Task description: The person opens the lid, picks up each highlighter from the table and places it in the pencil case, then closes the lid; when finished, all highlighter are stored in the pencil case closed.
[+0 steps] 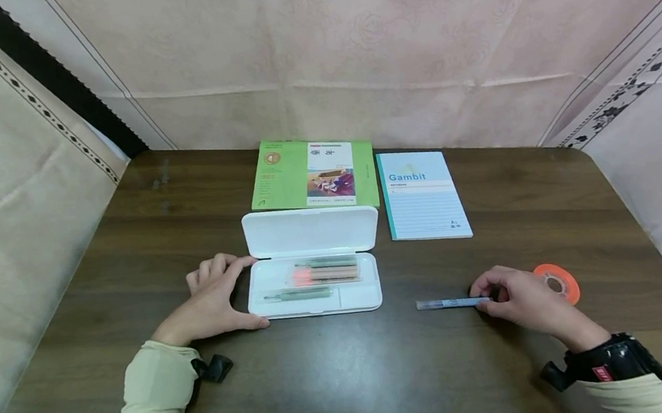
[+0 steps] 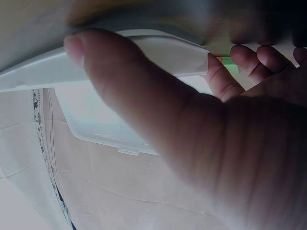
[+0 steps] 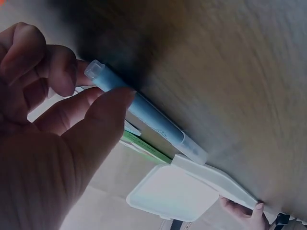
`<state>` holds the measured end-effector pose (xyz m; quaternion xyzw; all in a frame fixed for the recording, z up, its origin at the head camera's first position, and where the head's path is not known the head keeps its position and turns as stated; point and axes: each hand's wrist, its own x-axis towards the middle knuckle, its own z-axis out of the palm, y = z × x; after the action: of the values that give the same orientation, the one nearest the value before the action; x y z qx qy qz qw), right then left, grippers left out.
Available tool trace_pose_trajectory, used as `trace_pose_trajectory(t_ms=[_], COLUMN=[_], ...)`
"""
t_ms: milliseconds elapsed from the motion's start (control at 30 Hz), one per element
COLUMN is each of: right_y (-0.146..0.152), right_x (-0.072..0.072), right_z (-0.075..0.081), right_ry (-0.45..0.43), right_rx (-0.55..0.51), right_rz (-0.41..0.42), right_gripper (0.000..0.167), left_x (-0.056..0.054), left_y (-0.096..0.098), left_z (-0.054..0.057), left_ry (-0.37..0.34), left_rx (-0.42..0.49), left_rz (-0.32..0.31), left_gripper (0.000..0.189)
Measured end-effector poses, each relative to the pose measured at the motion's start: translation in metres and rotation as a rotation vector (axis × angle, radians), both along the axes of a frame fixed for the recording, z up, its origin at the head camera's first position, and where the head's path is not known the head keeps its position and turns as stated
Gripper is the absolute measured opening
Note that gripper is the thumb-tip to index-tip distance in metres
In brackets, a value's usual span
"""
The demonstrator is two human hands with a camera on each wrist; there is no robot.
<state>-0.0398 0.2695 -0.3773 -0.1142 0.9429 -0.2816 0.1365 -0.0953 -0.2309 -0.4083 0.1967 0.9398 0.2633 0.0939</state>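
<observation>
A white pencil case [image 1: 355,297] lies open on the table, its lid [image 1: 312,230] tilted up at the back. Pens and pencil-like sticks [image 1: 326,274] lie inside. My left hand [image 1: 213,305] holds the case's left end between thumb and index finger, the other fingers off to the side. In the left wrist view the thumb [image 2: 139,81] lies along the case's wall. My right hand [image 1: 519,297] pinches a light-blue marker pen [image 3: 153,115] with clear ends between thumb and fingers. It lies level, low over the table; whether it touches the wood I cannot tell.
An orange tape roll [image 1: 568,282] lies just behind the right hand. Behind the case lies a green book or box [image 1: 279,178], with a light-blue notebook [image 1: 426,206] to its right. Pale cloth [image 1: 380,44] hangs along the back and sides of the brown table [image 1: 339,383].
</observation>
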Motion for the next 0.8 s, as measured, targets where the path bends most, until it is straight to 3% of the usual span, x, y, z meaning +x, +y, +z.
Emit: trace_pose_trajectory(t_ms=[300, 800], right_y=[0.002, -0.009], right_x=[0.001, -0.004], right_z=[0.003, 0.017], right_ry=[-0.024, 0.036], right_rx=[-0.025, -0.07], right_rz=[-0.015, -0.001], right_gripper=[0.009, 0.007], left_x=[0.0, 0.001], left_y=[0.0, 0.001], left_z=[0.001, 0.002], left_ry=[-0.004, -0.006], left_rx=[0.005, 0.003], left_rz=[0.0, 0.001], left_gripper=[0.101, 0.1])
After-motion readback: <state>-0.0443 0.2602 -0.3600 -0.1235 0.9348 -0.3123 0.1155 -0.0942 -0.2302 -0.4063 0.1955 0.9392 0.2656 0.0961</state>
